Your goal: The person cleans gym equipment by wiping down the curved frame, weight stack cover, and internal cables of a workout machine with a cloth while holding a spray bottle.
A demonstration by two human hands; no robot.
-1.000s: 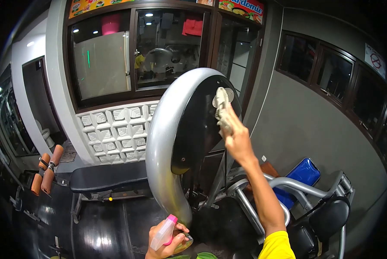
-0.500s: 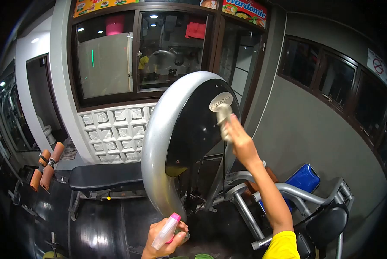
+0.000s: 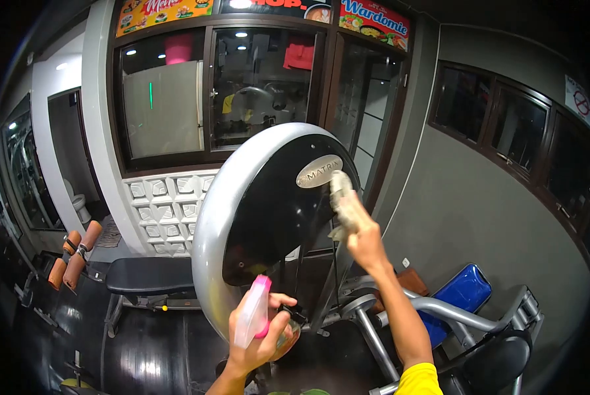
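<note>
My right hand [image 3: 363, 240] presses a pale cloth [image 3: 341, 203] against the black panel [image 3: 275, 210] of a gym machine, just below and right of its oval MATRIX badge [image 3: 319, 171]. A curved silver frame [image 3: 209, 243] runs round the panel's left side. Low in front of the machine, my left hand [image 3: 259, 342] is wrapped round a spray bottle [image 3: 253, 313] with a pink and clear head. Part of the bottle's body is hidden behind the fingers.
A black padded bench [image 3: 150, 275] stands left of the machine. Orange foam rollers [image 3: 74, 270] are further left. Silver machine tubing [image 3: 456, 313], a blue pad [image 3: 456, 303] and a black seat [image 3: 499, 352] stand at the right. Windows [image 3: 265, 85] lie behind.
The cloth in my right hand has moved off the badge and down across the panel. My left hand has risen with the bottle. The machine now appears further left and lower in view.
</note>
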